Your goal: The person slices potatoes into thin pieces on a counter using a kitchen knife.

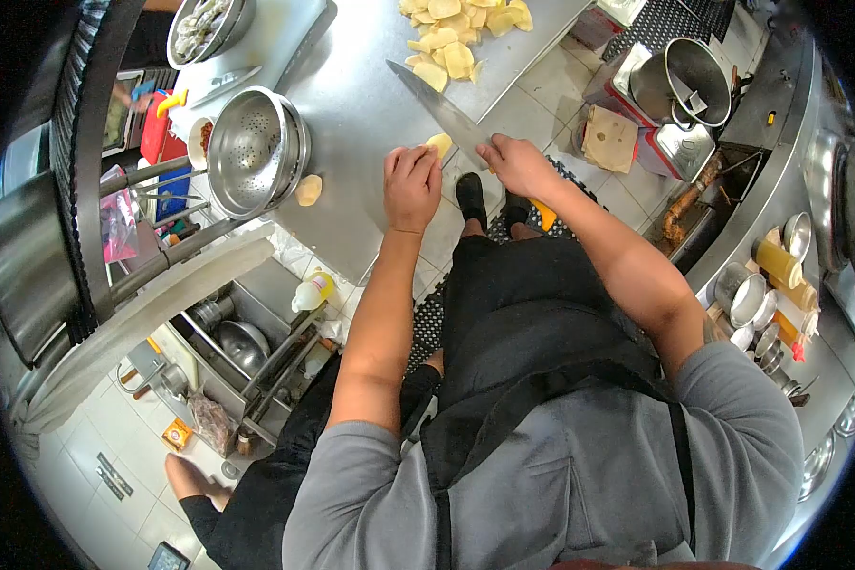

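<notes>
My right hand (pixel 521 169) is closed around the handle of a large kitchen knife (pixel 442 109), its blade pointing to the far left over the steel table (pixel 351 123). An orange piece, in line with the blade, shows below my right wrist. My left hand (pixel 413 190) is closed at the table's near edge, fingers bent on a pale yellow potato piece (pixel 440 143), partly hidden by the fingertips. Beyond the knife tip lies a pile of thin potato slices (pixel 458 59). A single slice (pixel 309 190) rests to the left, beside a steel colander (pixel 247 157).
A bowl of greyish food (pixel 204 30) and a yellow-handled knife (pixel 173 102) are at the upper left. A large pot (pixel 696 76) stands at the right. Sauce bottles (pixel 777 261) line the right counter. Another person's leg (pixel 190 478) is close on my left.
</notes>
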`<state>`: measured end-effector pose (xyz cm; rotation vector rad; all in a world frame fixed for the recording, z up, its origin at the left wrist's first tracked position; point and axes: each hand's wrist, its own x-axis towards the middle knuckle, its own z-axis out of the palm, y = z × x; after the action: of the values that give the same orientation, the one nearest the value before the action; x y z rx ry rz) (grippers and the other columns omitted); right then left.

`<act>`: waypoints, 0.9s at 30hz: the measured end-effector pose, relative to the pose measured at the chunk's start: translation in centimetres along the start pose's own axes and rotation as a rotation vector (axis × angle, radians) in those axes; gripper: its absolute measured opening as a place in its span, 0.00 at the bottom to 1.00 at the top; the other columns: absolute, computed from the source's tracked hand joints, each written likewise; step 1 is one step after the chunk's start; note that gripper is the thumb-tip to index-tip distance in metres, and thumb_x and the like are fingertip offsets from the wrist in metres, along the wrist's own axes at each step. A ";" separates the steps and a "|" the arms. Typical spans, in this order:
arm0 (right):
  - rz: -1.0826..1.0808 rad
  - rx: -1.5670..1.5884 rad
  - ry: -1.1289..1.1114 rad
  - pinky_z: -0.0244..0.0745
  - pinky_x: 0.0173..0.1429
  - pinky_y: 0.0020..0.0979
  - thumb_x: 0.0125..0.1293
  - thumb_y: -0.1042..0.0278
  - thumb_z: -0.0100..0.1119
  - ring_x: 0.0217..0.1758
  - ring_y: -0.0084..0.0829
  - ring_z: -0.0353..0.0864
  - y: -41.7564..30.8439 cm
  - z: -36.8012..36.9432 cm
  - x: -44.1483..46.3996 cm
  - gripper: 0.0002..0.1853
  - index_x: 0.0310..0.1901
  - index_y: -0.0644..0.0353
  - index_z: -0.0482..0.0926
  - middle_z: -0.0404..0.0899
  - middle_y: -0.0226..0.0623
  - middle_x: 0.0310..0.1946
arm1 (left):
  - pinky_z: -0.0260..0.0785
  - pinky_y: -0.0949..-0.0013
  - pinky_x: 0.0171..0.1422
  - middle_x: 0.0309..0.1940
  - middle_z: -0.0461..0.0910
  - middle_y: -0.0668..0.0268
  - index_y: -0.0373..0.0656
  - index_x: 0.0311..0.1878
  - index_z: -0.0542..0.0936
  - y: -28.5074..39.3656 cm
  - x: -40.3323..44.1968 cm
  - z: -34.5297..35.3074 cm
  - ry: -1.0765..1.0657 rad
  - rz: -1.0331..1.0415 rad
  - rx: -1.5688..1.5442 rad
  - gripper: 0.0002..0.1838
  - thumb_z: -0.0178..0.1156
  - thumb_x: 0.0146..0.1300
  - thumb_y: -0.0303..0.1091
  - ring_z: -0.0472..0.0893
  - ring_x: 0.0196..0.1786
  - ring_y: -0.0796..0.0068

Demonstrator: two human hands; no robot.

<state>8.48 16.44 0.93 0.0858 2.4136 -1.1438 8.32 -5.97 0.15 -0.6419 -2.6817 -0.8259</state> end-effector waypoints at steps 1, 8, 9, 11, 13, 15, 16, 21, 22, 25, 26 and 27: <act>0.000 -0.004 -0.003 0.77 0.51 0.56 0.78 0.47 0.50 0.44 0.65 0.83 0.0 0.0 0.0 0.26 0.41 0.70 0.80 0.83 0.65 0.35 | 0.72 0.57 0.61 0.47 0.85 0.63 0.41 0.47 0.88 0.1 0.0 0.0 0.000 0.001 -0.001 0.11 0.69 0.60 0.28 0.78 0.53 0.55; -0.007 -0.043 -0.058 0.77 0.53 0.55 0.78 0.46 0.49 0.45 0.65 0.83 -0.4 -0.9 -0.2 0.27 0.42 0.69 0.80 0.83 0.66 0.37 | 0.73 0.57 0.61 0.47 0.85 0.62 0.41 0.47 0.88 0.1 0.0 0.0 0.011 0.015 0.012 0.11 0.70 0.60 0.28 0.79 0.52 0.55; -0.001 -0.055 -0.063 0.77 0.53 0.55 0.78 0.46 0.49 0.46 0.65 0.83 -0.5 -0.9 -0.3 0.27 0.43 0.70 0.80 0.83 0.66 0.37 | 0.73 0.57 0.61 0.47 0.85 0.62 0.41 0.47 0.88 0.1 0.0 0.1 0.015 0.019 0.018 0.11 0.70 0.60 0.28 0.79 0.52 0.55; 0.008 -0.083 -0.075 0.78 0.54 0.54 0.78 0.46 0.49 0.46 0.64 0.83 -0.7 -1.1 -0.5 0.28 0.45 0.70 0.81 0.83 0.65 0.38 | 0.74 0.57 0.60 0.47 0.85 0.62 0.41 0.47 0.88 0.0 0.1 0.2 0.014 0.025 0.017 0.11 0.70 0.60 0.28 0.79 0.52 0.54; 0.013 -0.064 -0.087 0.78 0.55 0.54 0.78 0.46 0.49 0.47 0.64 0.83 -0.5 -1.0 -0.2 0.28 0.46 0.70 0.81 0.84 0.65 0.39 | 0.74 0.57 0.60 0.47 0.85 0.62 0.41 0.47 0.88 0.0 0.1 0.2 0.019 0.029 0.018 0.11 0.70 0.60 0.28 0.80 0.51 0.54; 0.017 -0.049 -0.099 0.78 0.55 0.54 0.78 0.45 0.49 0.48 0.64 0.83 -0.3 -0.9 -0.1 0.28 0.46 0.70 0.81 0.84 0.65 0.39 | 0.74 0.57 0.60 0.46 0.85 0.62 0.41 0.47 0.88 0.0 0.1 0.1 0.025 0.035 0.018 0.12 0.71 0.60 0.28 0.80 0.51 0.54; 0.016 -0.047 -0.106 0.77 0.55 0.54 0.78 0.45 0.49 0.48 0.63 0.83 -0.3 -1.0 -0.1 0.28 0.47 0.70 0.81 0.84 0.65 0.40 | 0.74 0.57 0.60 0.46 0.85 0.62 0.41 0.47 0.88 0.1 0.2 0.1 0.025 0.031 0.013 0.12 0.71 0.60 0.28 0.80 0.51 0.54; -0.016 -0.061 -0.085 0.77 0.54 0.54 0.78 0.45 0.49 0.47 0.63 0.83 -0.6 -0.9 -0.1 0.28 0.46 0.70 0.81 0.84 0.65 0.38 | 0.74 0.57 0.60 0.46 0.85 0.61 0.41 0.47 0.88 0.0 0.1 0.1 0.011 0.023 -0.014 0.11 0.70 0.60 0.28 0.80 0.52 0.54; -0.029 -0.055 -0.074 0.77 0.53 0.54 0.78 0.46 0.50 0.46 0.63 0.84 -0.8 -0.7 -0.1 0.28 0.45 0.70 0.81 0.84 0.64 0.38 | 0.74 0.57 0.61 0.46 0.85 0.61 0.41 0.47 0.88 0.0 0.0 0.1 0.002 0.027 -0.014 0.11 0.70 0.60 0.28 0.80 0.52 0.54; -0.023 -0.083 -0.037 0.78 0.51 0.55 0.78 0.46 0.50 0.44 0.64 0.84 -1.2 -0.3 0.0 0.27 0.43 0.69 0.81 0.83 0.64 0.35 | 0.74 0.56 0.61 0.47 0.84 0.61 0.41 0.47 0.87 -0.2 0.1 -0.1 -0.014 0.032 -0.004 0.11 0.70 0.60 0.28 0.80 0.52 0.54; -0.009 -0.101 -0.025 0.78 0.51 0.55 0.78 0.47 0.50 0.44 0.64 0.84 -1.2 -0.1 0.0 0.26 0.42 0.69 0.81 0.83 0.64 0.35 | 0.74 0.56 0.61 0.47 0.84 0.62 0.41 0.47 0.87 -0.2 0.1 0.0 -0.017 0.028 -0.002 0.12 0.70 0.60 0.28 0.80 0.52 0.54; -0.010 -0.110 -0.008 0.78 0.51 0.55 0.78 0.47 0.50 0.43 0.64 0.84 -1.4 -0.2 -0.2 0.26 0.42 0.69 0.81 0.83 0.64 0.35 | 0.74 0.56 0.62 0.47 0.84 0.62 0.41 0.48 0.87 -0.1 0.1 0.1 -0.020 0.023 -0.002 0.12 0.70 0.61 0.28 0.80 0.52 0.54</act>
<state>8.21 15.70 2.08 0.0339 2.4672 -1.0111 8.19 -5.97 0.08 -0.6841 -2.6868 -0.8205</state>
